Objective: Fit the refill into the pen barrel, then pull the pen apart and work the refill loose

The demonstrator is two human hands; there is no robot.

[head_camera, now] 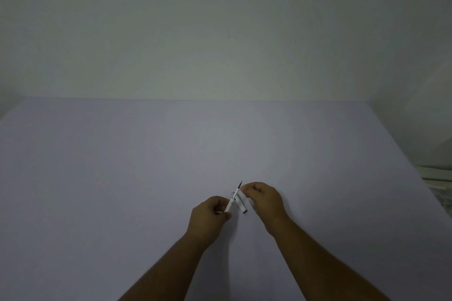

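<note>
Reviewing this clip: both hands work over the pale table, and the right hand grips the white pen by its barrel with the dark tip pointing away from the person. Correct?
Not quite. In the head view the left hand grips the white pen by its barrel, not the right. The right hand pinches a small pale piece beside it. The dark tip does point away, over the pale table.

The left hand (212, 212) is curled round the low end of a white pen (234, 197), so that end is hidden. The right hand (265, 199) covers part of a small white piece (242, 205), likely the cap, and it is too small and blurry to be sure. The fingertips of both hands are tucked out of sight. Both arms are cut off by the bottom edge. At the right edge, pale bars (437, 183) are cut off, and what they are cannot be told. The table (97, 178) runs off the left and bottom edges.
</note>
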